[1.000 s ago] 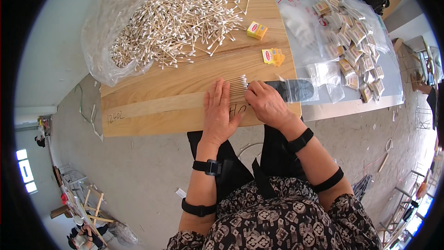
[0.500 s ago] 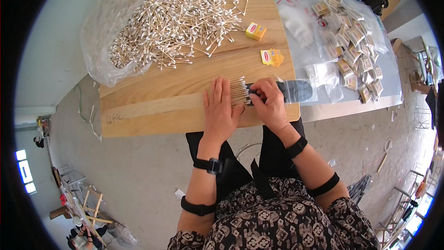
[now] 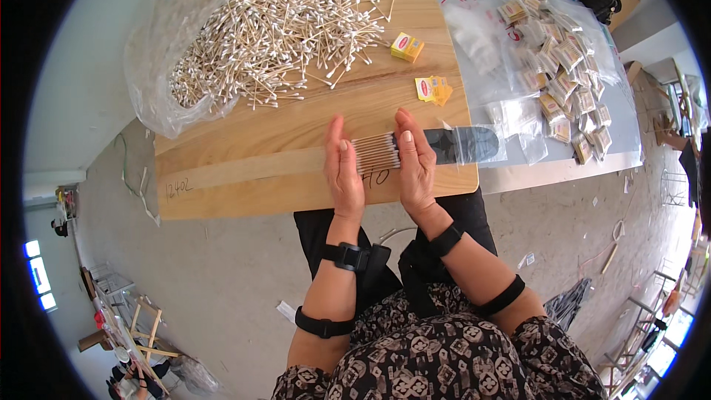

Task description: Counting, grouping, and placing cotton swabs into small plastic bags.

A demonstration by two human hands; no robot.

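Observation:
A flat row of cotton swabs [image 3: 375,152] lies on the wooden table [image 3: 252,189] near its front edge, the sticks running left to right. My left hand [image 3: 345,178] stands on edge at the row's left end, its fingers stretched out. Facing it, my right hand [image 3: 417,175] is at the right end, fingers also straight, palm against or close to the swab tips. The row lies between the two palms. To the right of my right hand lies a dark flat strip [image 3: 442,145] with clear plastic bags [image 3: 474,144] over its outer end.
A large heap of loose cotton swabs [image 3: 278,37] spills from a clear plastic bag [image 3: 144,92] at the far left. Yellow cards [image 3: 407,47] stand stacked, others [image 3: 435,90] lie fanned. On the grey table [image 3: 518,181] at right are many packed swab bundles [image 3: 566,89].
My right hand has let go of the row's right end and straightened. My left hand has slid off the top of the swabs to their left end. The palms now face each other.

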